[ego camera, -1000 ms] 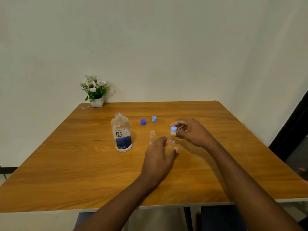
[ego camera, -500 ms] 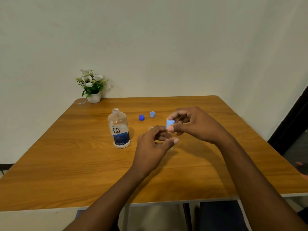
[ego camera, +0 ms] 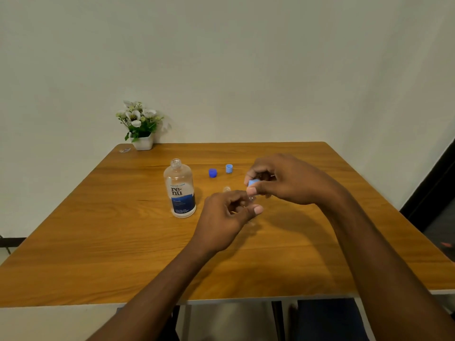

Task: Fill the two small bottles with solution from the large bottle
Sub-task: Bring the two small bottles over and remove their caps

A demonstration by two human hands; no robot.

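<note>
The large clear bottle [ego camera: 180, 190] with a blue "renu" label stands uncapped on the wooden table [ego camera: 98, 237]. My left hand [ego camera: 226, 215] grips a small clear bottle [ego camera: 251, 198], lifted above the table. My right hand [ego camera: 280, 179] pinches that bottle's light blue cap [ego camera: 253, 182] at its top. The second small bottle [ego camera: 227, 189] stands open behind my left hand, mostly hidden. A dark blue cap [ego camera: 212, 173] and a light blue cap [ego camera: 229, 168] lie behind it.
A white pot of flowers [ego camera: 140, 126] stands at the table's far left corner, with a small clear wrapper [ego camera: 124, 150] beside it. A dark chair seat [ego camera: 327, 318] shows below the near edge.
My left hand took the small bottle off the table and lifted it. My right hand stayed on its light blue cap and rose with it.
</note>
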